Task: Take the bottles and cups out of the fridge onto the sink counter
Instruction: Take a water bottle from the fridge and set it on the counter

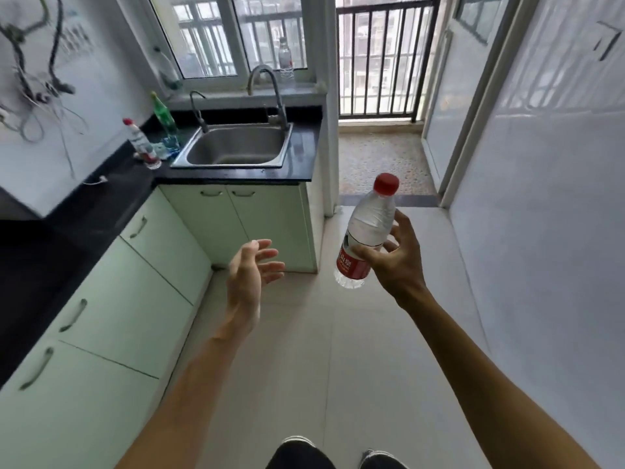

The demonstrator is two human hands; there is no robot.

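Observation:
My right hand (394, 257) grips a clear water bottle (368, 228) with a red cap and red label, held upright over the floor to the right of the sink cabinet. My left hand (250, 269) hangs empty with fingers spread, in front of the cabinet doors. On the black sink counter (304, 143), left of the steel sink (236, 145), stand a red-capped bottle (142, 143), a green bottle (164, 116) and a blue glass cup (170, 143). The fridge is out of view.
A tall faucet (270, 93) rises behind the sink. Two more bottles stand on the window sill, one on the left (167, 71) and one on the right (285, 62). Pale green cabinets (135, 299) line the left. A barred balcony door (378, 62) is ahead, a white wall on the right.

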